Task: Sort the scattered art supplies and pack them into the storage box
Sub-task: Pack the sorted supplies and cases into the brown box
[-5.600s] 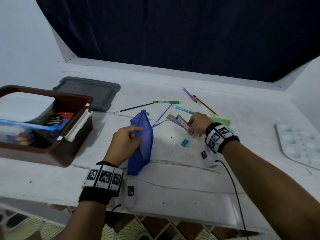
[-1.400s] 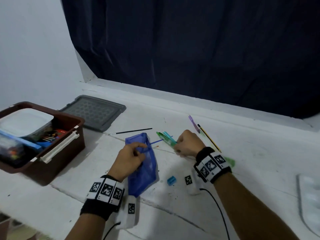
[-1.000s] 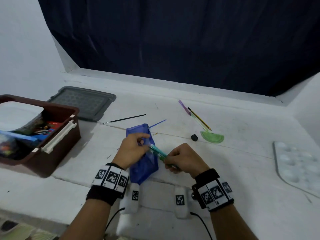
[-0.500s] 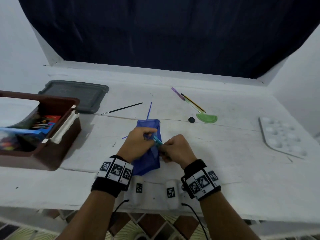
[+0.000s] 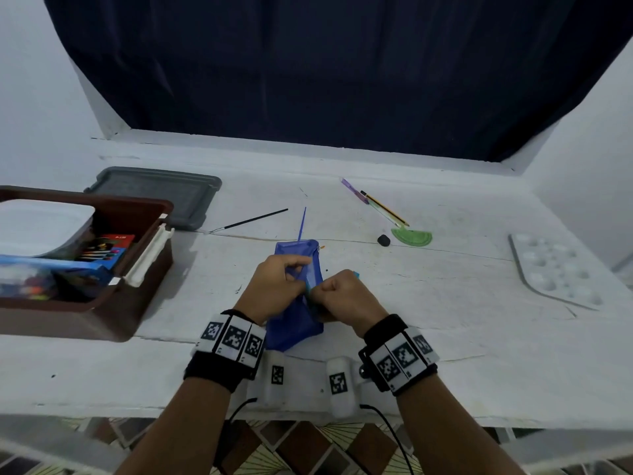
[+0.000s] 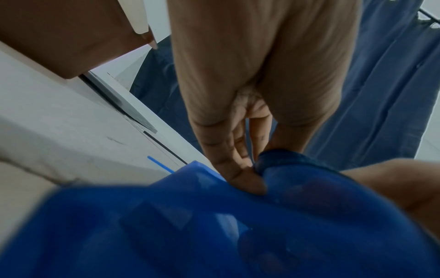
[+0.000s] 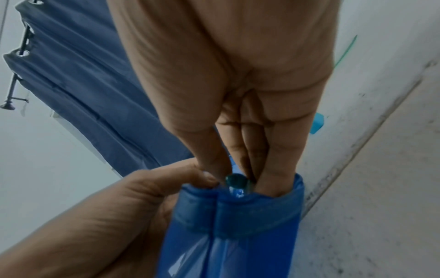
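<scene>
The left hand [image 5: 275, 286] pinches one lip of the blue mesh pencil pouch [image 5: 294, 323] to hold its mouth open, so the right hand [image 5: 342, 296], fingers curled around teal pens [image 7: 234, 181], can push them down inside. The pouch lies near the bench's front edge, its long axis running front to back, its open mouth facing away from the person. The brown storage box [image 5: 150, 269] waits at the left edge.

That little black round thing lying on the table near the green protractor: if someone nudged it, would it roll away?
The black round thing looks squat and rounded, so a nudge might roll it a little. It seems small and probably light. It lies close beside the green protractor, which could stop it on that side.
</scene>
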The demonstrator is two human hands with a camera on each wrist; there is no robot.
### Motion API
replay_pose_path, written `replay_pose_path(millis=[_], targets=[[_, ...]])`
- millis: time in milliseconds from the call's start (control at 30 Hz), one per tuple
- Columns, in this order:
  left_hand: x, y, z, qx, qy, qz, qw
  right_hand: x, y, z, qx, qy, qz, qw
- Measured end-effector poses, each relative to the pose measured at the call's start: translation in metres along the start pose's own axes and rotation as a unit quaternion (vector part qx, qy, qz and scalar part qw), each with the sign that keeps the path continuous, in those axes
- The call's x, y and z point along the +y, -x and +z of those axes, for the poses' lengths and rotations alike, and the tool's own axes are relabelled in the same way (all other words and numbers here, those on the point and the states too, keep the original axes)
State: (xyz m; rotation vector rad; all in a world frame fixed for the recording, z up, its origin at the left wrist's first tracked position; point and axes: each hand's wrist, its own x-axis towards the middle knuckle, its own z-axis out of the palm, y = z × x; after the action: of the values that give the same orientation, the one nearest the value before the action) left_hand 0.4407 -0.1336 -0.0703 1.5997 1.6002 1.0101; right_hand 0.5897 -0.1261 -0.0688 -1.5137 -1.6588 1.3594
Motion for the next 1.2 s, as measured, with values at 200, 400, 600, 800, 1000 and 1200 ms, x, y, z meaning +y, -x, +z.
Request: replay_pose_path(millis=[200,400,600,800,1000,1200], targets=[[-0.004,0.001,-0.002,0.006,0.001,-0.003,1.000,0.002,0.007,0.002,-0.031,0.016,-0.019,0.999],[-0.004,0.000,-0.005,0.004,-0.002,-0.008,1.000,0.003,0.006,0.005,-0.056,0.039,-0.042,0.997],[-0.003,0.001,-0.003,0.004,0.002,-0.007,1.000,0.000,0.012,0.003,-0.083,0.051,-0.051,0.994],[0.003,-0.006,0.001,0.000,-0.006,-0.008,1.000,0.003,0.013,-0.017,-0.030,-0.046,-0.052,0.997],[0.015,-0.019,0.015,0.035,0.031,-0.043,0.998,0.010,0.004,-0.045,-0.004,-0.001,-0.057,0.998],[0.028,-0.035,0.031,0.013,0.055,-0.085,0.995,0.014,-0.015,-0.091,0.003,0.045,-0.055,0.997]])
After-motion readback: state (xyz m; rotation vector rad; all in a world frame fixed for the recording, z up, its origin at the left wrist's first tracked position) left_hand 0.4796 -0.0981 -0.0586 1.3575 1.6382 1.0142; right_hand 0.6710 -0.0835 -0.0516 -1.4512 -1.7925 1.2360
